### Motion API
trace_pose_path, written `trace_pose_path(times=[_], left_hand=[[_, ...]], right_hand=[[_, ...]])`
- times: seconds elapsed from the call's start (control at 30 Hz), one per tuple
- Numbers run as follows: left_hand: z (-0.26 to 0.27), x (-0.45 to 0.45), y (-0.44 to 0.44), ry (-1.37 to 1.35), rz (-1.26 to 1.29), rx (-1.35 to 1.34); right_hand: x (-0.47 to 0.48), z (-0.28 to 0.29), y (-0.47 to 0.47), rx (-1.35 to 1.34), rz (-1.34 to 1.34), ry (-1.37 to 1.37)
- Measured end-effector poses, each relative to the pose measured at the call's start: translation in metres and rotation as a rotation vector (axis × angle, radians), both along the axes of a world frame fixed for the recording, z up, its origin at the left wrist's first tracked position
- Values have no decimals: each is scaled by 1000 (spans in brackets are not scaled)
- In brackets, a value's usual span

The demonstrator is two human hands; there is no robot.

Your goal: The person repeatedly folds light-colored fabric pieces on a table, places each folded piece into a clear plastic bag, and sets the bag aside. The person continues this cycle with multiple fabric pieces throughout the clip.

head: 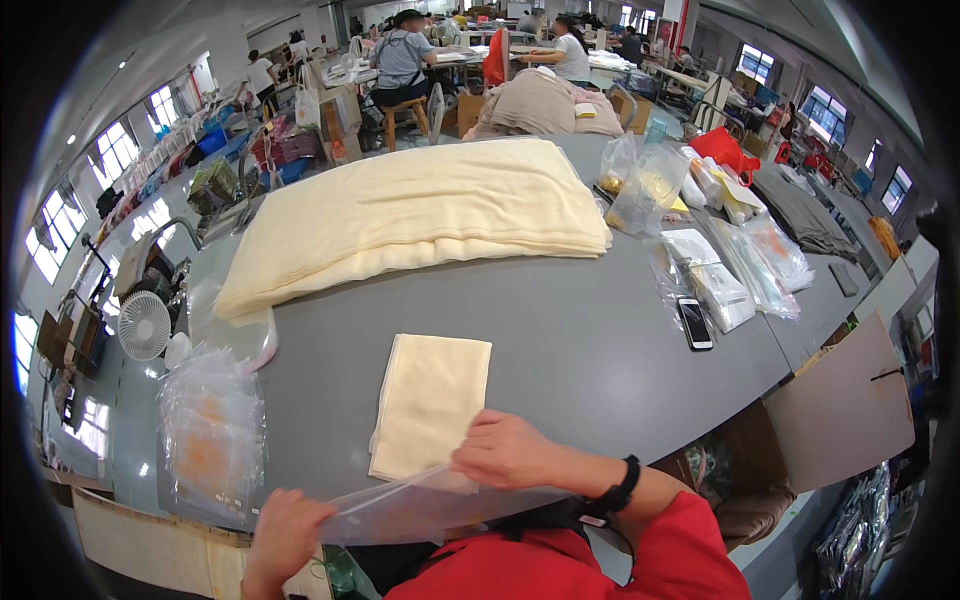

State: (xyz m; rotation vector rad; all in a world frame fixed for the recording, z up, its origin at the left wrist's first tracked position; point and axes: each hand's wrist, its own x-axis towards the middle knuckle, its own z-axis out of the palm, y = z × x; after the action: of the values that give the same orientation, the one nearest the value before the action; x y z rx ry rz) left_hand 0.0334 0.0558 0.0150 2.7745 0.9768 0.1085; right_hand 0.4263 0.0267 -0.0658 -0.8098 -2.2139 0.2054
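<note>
A clear plastic bag [405,510] is stretched between my two hands at the table's near edge. My left hand [289,532] grips its left end, and my right hand [502,454] pinches it near the right side. Just beyond the bag lies a folded cream cloth [439,397], flat on the grey table [570,337]; my right hand is at its lower right corner, and the bag's edge overlaps its near end. Farther back, a wide stack of cream fabric [427,202] spans the table.
Left on the table is a pile of clear plastic bags [212,435]. At the right lie a smartphone [695,324], white packets [709,281] and bags of small parts [645,187]. An open cardboard box [750,442] stands right of the table. Other people sit at tables farther off.
</note>
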Motion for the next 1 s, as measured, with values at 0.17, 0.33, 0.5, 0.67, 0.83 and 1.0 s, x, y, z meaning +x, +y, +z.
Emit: trace_pose_path(times=[0.17,0.33,0.5,0.67,0.83,1.0], left_hand=[[-1,-19,-6,-102,-22,-112],[-43,-39,2,-131,217,-436],[-4,-73,60,-183,664,607],[-97,40,83,-249,291,269],[-171,86,76,-112,309,-32],[-171,90,62,-216,298,-105]], right_hand=[[0,-21,-20,-175,-1,188],[-29,-30,9,-459,-75,-4],[4,-63,77,-352,-378,-131],[-6,-83,146,-253,-351,-385],[-38,-63,137,-418,-310,-624],[-73,-104,49,-251,-324,-366]])
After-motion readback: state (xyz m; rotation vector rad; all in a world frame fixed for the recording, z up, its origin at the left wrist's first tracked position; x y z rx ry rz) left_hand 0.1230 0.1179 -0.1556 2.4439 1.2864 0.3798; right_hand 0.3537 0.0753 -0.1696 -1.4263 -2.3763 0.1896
